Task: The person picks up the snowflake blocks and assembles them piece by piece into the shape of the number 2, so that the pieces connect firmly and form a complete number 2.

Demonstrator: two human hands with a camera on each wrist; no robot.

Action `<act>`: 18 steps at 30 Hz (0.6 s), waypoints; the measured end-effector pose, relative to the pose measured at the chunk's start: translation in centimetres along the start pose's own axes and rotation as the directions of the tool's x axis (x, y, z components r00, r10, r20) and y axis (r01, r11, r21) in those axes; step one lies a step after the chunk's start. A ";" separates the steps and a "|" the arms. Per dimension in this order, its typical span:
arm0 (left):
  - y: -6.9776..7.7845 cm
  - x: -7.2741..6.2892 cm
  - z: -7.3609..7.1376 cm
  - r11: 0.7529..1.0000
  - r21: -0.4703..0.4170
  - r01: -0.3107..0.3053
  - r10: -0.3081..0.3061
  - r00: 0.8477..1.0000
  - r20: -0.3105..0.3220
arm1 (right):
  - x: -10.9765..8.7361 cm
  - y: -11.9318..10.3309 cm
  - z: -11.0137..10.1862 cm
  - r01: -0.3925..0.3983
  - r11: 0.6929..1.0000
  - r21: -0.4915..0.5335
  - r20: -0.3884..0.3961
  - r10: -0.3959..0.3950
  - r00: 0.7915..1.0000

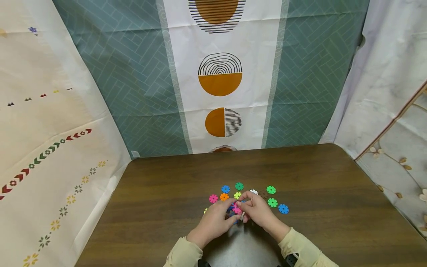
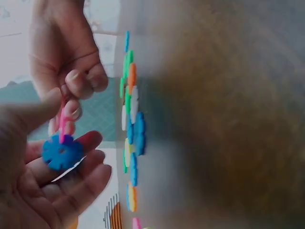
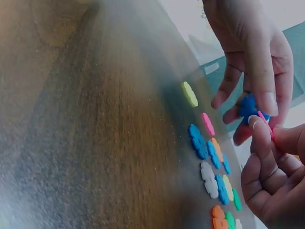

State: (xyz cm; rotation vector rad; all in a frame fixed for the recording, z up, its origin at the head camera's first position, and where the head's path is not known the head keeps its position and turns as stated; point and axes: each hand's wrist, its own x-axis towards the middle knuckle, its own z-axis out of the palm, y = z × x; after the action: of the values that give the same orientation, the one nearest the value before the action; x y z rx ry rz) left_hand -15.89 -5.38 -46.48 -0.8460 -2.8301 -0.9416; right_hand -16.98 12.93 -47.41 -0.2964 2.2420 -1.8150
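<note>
Both hands meet above the table. My left hand holds a blue notched plastic disc between thumb and fingers, its other fingers spread loosely below in the left wrist view. A pink notched disc is pinched by the thumb and forefinger of my right hand. In the right wrist view the pink disc stands edge-on against the blue disc; the two touch, and how deep their slots interlock is hidden by fingertips.
Several loose notched discs lie beyond the hands on the brown wooden table, among them an orange disc, a green disc and a blue disc. Patterned cloths hang behind the table and at both sides.
</note>
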 end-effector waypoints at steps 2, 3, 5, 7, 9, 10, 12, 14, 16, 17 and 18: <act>0.0 -0.1 0.1 1.000 -0.013 0.006 -0.006 1.000 -0.011 | 0.1 0.2 0.1 0.012 1.000 -0.007 0.015 -0.012 1.000; -0.1 -0.1 0.2 1.000 -0.006 0.011 -0.011 1.000 -0.026 | 0.1 0.2 0.2 0.020 1.000 -0.013 0.021 -0.020 1.000; -0.4 -0.2 0.1 1.000 0.022 0.021 -0.020 0.998 -0.064 | 0.2 0.4 0.3 0.038 0.998 -0.048 0.028 -0.037 0.999; -0.7 -0.3 -0.1 0.998 0.045 0.043 -0.038 0.995 -0.094 | 0.3 0.5 0.5 0.075 0.987 -0.144 0.017 -0.073 0.997; -1.1 -0.5 -0.4 0.996 0.070 0.062 -0.054 0.993 -0.109 | 0.4 0.6 0.6 0.123 0.948 -0.294 0.007 -0.127 0.992; -1.3 -0.6 -0.5 0.994 0.079 0.073 -0.064 0.992 -0.110 | 0.5 0.6 0.7 0.144 0.915 -0.376 0.009 -0.152 0.988; -1.7 -0.8 -0.7 0.992 0.090 0.092 -0.083 0.991 -0.102 | 0.5 0.7 0.8 0.186 0.833 -0.521 0.031 -0.199 0.979; -1.9 -1.0 -0.8 0.990 0.093 0.108 -0.100 0.991 -0.087 | 0.5 0.7 1.0 0.218 0.752 -0.623 0.071 -0.223 0.972; -2.1 -1.1 -0.9 0.989 0.089 0.118 -0.111 0.991 -0.077 | 0.4 0.9 1.2 0.242 0.694 -0.678 0.110 -0.230 0.967; -2.2 -1.2 -0.9 0.989 0.085 0.121 -0.115 0.991 -0.074 | 0.4 0.9 1.3 0.252 0.665 -0.703 0.125 -0.234 0.964; -2.2 -1.2 -0.8 0.989 0.083 0.122 -0.116 0.991 -0.073 | 0.4 0.9 1.5 0.259 0.640 -0.723 0.135 -0.237 0.962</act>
State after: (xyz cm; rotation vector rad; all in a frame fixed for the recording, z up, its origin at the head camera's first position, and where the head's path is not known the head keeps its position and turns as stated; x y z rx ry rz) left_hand -16.08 -7.91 -47.23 -0.6300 -2.8664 -0.8346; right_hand -16.87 11.66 -48.60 -0.8008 2.9297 -0.8498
